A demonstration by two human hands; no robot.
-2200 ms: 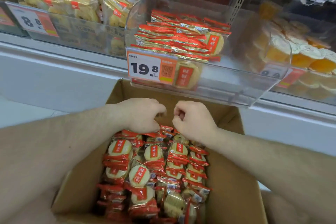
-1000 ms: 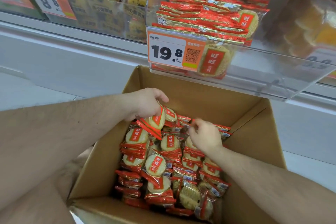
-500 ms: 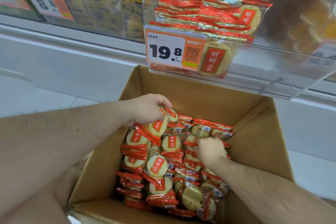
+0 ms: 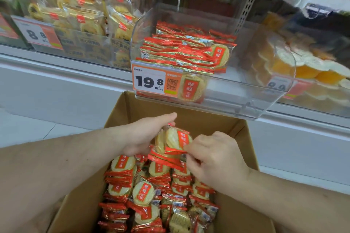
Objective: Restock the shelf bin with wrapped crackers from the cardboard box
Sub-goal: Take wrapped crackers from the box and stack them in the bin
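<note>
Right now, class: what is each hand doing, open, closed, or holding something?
Left hand: closed, holding a bunch of wrapped crackers above the cardboard box.
Right hand: closed, fingers pinching the same bunch's red wrapper edge.

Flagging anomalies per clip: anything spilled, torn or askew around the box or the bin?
Nothing stands out. Cardboard box is intact, crackers sit inside it, none spilled; the shelf bin stack looks tidy.
</note>
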